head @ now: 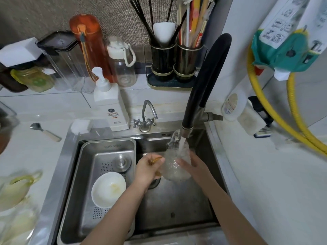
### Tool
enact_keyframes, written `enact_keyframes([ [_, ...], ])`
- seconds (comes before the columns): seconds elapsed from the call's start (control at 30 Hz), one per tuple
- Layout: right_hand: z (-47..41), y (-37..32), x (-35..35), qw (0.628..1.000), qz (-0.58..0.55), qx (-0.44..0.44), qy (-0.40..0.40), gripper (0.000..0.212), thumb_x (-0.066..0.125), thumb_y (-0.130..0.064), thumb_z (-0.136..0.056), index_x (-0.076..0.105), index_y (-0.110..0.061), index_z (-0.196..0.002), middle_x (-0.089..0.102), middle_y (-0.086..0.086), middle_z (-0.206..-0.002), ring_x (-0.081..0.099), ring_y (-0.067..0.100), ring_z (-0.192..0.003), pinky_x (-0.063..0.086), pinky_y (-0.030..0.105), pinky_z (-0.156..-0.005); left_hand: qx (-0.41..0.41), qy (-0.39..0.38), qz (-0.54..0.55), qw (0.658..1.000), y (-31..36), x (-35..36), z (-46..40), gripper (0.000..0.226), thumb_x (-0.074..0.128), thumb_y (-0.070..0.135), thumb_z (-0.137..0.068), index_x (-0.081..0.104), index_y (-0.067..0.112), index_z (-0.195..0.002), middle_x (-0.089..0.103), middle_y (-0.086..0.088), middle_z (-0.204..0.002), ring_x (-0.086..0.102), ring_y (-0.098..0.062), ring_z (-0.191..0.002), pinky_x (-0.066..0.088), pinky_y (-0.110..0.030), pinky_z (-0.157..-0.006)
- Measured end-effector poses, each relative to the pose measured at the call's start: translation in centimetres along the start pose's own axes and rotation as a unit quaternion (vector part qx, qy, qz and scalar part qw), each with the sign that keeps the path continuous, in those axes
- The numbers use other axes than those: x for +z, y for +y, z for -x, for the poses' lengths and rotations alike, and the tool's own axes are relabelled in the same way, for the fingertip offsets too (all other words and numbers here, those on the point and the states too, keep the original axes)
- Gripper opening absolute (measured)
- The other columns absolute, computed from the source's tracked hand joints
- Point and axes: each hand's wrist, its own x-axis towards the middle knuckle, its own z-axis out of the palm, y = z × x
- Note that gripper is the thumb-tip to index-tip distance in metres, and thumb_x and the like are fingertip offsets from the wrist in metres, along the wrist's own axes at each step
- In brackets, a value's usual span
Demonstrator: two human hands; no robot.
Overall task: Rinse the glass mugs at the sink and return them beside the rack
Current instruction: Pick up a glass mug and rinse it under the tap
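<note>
The rinsing step is in hand. A glass mug [177,165] is held over the sink [177,200], at about 3 o'clock from the steel drain tray [85,174], directly under the stream falling from the black faucet [203,82]. Water is breaking over the glass and churning inside it, so its outline is blurred.

The left hand [147,169] grasps the mug by its amber handle, fingers curled round it at the mug's 9 o'clock side. The right hand [190,162] lies against the mug's 3 o'clock wall; its fingers look fairly straight and press on the glass, though the splashing hides whether they wrap further round.

At least 1 more glass mug with a yellow-green handle [19,184] stands on the surface at about 9 o'clock from the sink, blurred at the picture's edge. How many mugs there are in all cannot be told, nor is the rack plainly in view.

A white bowl [108,189] lies in the drain tray, just beside the left forearm.

By my judgement the task is at an early or middle stage. The next move calls for tipping the mug to pour out the water, keeping a firm hold on the wet handle, then carrying it toward 9 o'clock over the tray without knocking the bowl, and setting it upright on the surface.
</note>
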Motion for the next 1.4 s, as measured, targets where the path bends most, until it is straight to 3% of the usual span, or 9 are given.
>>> enact_keyframes([
  [0.07,0.2,0.2,-0.1,0.999,0.016,0.038,0.003,0.075,0.062,-0.074,-0.063,0.058,-0.032,-0.125,0.064,-0.007,-0.119,0.06,0.015,-0.111,0.047,0.044,-0.101,-0.031,-0.003,-0.019,0.999,-0.3,0.3,0.2,0.007,0.063,0.019,-0.09,0.059,0.013,-0.088,0.065,-0.012,-0.086,0.063,-0.02,-0.063,0.051,-0.025,-0.046],
  [0.23,0.9,-0.1,0.2,0.99,0.086,0.113,-0.005,0.07,0.047,-0.073,-0.078,0.056,-0.023,-0.127,0.062,0.003,-0.119,0.06,0.021,-0.105,0.053,0.033,-0.085,-0.049,0.004,-0.071,0.996,-0.6,-0.4,1.1,0.024,0.067,0.027,-0.087,0.063,0.004,-0.091,0.07,-0.014,-0.089,0.068,-0.023,-0.065,0.058,-0.035,-0.053],
  [0.5,2.2,0.0,-0.2,0.975,0.105,0.195,0.019,0.081,0.042,-0.08,-0.075,0.057,-0.018,-0.125,0.063,0.007,-0.107,0.06,0.02,-0.09,0.052,0.034,-0.081,-0.086,-0.051,-0.135,0.986,0.2,-0.3,2.0,0.025,0.064,0.032,-0.088,0.06,0.008,-0.093,0.07,-0.011,-0.079,0.068,-0.023,-0.051,0.05,-0.024,-0.04],
  [0.6,2.6,-0.8,-0.3,0.978,0.096,0.18,0.032,0.067,0.044,-0.077,-0.078,0.064,-0.019,-0.104,0.066,0.012,-0.109,0.064,0.027,-0.099,0.053,0.04,-0.092,-0.081,-0.042,-0.124,0.988,0.6,-0.4,1.9,0.029,0.065,0.033,-0.088,0.058,0.006,-0.095,0.069,-0.012,-0.078,0.067,-0.022,-0.049,0.049,-0.024,-0.041],
  [0.8,2.9,-2.3,-0.2,0.987,0.123,0.102,0.035,0.066,0.042,-0.064,-0.088,0.061,-0.008,-0.12,0.065,0.014,-0.113,0.06,0.025,-0.106,0.044,0.036,-0.097,-0.008,0.002,-0.09,0.996,1.1,-0.6,2.2,0.02,0.068,0.03,-0.086,0.057,0.014,-0.079,0.069,-0.009,-0.078,0.065,-0.018,-0.061,0.055,-0.027,-0.048],
  [0.93,2.5,-2.9,0.2,0.994,0.097,0.045,0.014,0.068,0.053,-0.073,-0.075,0.063,-0.017,-0.111,0.066,0.001,-0.108,0.062,0.017,-0.101,0.048,0.039,-0.098,0.041,0.013,-0.064,0.997,1.9,-0.8,2.2,0.006,0.064,0.023,-0.089,0.062,0.022,-0.083,0.063,-0.006,-0.079,0.061,-0.019,-0.06,0.053,-0.024,-0.047],
  [1.03,2.1,-1.9,-0.2,0.998,0.069,0.01,0.004,0.082,0.063,-0.081,-0.057,0.058,-0.029,-0.121,0.063,-0.004,-0.12,0.061,0.014,-0.109,0.048,0.044,-0.1,0.079,0.019,-0.058,0.995,2.2,-0.9,1.6,0.011,0.068,0.019,-0.085,0.06,0.027,-0.083,0.064,-0.007,-0.085,0.063,-0.023,-0.068,0.058,-0.036,-0.064],
  [1.2,2.4,-0.8,-0.5,0.998,0.027,-0.06,-0.014,0.066,0.08,-0.045,-0.068,0.052,-0.034,-0.127,0.064,-0.005,-0.12,0.064,0.011,-0.108,0.055,0.037,-0.092,0.108,-0.01,-0.082,0.991,2.7,-1.3,1.1,0.012,0.071,0.016,-0.083,0.059,0.016,-0.078,0.059,0.002,-0.07,0.056,-0.001,-0.06,0.047,-0.015,-0.062],
  [1.4,1.3,-1.9,-1.8,0.992,0.018,-0.12,0.018,0.057,0.076,-0.013,-0.077,0.051,-0.029,-0.126,0.063,-0.009,-0.114,0.063,-0.003,-0.1,0.053,0.018,-0.077,0.071,-0.035,0.071,0.994,2.8,-0.2,0.5,0.009,0.068,0.005,-0.082,0.061,0.009,-0.08,0.065,-0.004,-0.082,0.06,-0.012,-0.074,0.05,-0.019,-0.072],
])
